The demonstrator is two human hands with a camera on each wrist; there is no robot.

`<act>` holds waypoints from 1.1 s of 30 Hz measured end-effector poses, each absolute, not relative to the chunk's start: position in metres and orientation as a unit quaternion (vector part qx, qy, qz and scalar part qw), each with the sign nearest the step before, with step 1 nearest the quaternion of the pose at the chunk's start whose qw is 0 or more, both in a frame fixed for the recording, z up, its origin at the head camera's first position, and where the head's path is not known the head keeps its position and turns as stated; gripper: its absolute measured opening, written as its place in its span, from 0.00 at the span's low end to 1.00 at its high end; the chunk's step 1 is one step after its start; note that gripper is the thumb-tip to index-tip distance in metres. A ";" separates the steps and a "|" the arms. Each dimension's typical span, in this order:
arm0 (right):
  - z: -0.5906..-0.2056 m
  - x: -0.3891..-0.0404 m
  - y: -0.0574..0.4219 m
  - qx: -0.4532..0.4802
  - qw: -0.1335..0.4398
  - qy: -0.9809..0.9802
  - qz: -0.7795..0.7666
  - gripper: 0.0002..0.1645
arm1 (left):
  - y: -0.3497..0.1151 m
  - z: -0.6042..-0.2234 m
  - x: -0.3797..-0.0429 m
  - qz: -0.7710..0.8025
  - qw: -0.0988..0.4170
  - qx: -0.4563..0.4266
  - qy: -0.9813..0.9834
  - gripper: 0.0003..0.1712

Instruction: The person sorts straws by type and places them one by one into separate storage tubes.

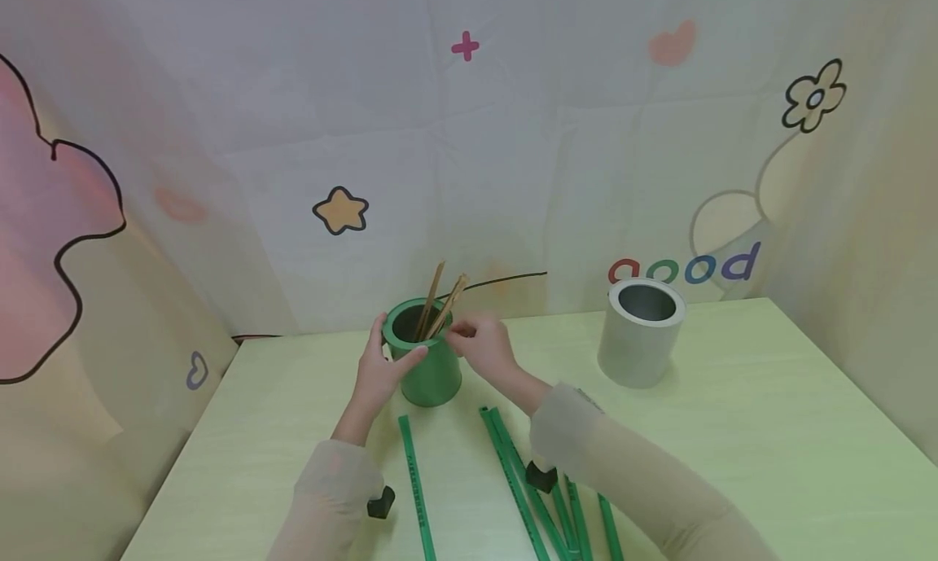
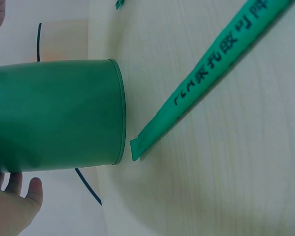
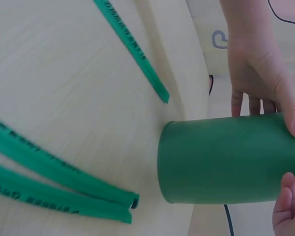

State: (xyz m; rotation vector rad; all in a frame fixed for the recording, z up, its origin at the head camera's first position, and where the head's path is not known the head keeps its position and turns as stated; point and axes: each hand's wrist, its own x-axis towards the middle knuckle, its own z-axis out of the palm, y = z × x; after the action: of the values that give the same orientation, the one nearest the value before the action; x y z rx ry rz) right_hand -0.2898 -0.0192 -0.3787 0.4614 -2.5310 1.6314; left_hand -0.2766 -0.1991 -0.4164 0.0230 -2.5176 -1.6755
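Note:
A green cylindrical canister (image 1: 431, 378) stands upright at the back of the table, with several thin wooden sticks (image 1: 432, 296) leaning out of its mouth. My left hand (image 1: 377, 374) grips it from the left, thumb at the front of the rim and fingers along the far side. On the opposite side, my right hand (image 1: 484, 345) has curled fingers with the tips right at the rim, close beside the sticks. In the right wrist view both hands meet the top end of the canister (image 3: 226, 160); the stick ends are mostly hidden there.
Long narrow green sleeves with black print lie in front: a single sleeve (image 1: 418, 488) at left and a group of sleeves (image 1: 513, 471) partly under the right forearm. A white canister (image 1: 637, 341) stands at the back right. A printed cloth (image 1: 498, 178) hangs behind the table.

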 end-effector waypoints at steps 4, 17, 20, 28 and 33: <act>-0.383 -0.285 -0.007 0.156 0.027 -0.825 0.543 0.07 | -0.199 -0.415 -0.276 -0.553 0.058 0.010 -0.831 0.56; -0.378 -0.267 0.047 0.188 0.007 -0.808 0.558 0.13 | -0.198 -0.415 -0.275 -0.550 0.061 0.007 -0.833 0.56; -0.373 -0.265 0.061 0.190 0.011 -0.807 0.559 0.15 | -0.198 -0.415 -0.275 -0.550 0.061 0.005 -0.833 0.56; -0.367 -0.266 0.107 0.167 0.046 -0.787 0.592 0.18 | -0.197 -0.415 -0.275 -0.551 0.060 0.001 -0.832 0.56; -0.360 -0.268 0.137 0.153 0.093 -0.792 0.584 0.21 | -0.197 -0.415 -0.274 -0.549 0.059 0.008 -0.834 0.56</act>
State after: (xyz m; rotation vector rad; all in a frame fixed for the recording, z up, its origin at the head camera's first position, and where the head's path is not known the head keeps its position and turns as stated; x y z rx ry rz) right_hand -0.2679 0.1367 -0.3604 0.4526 -2.3504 1.7332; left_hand -0.2739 -0.1971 -0.4146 0.0245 -2.5248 -1.6619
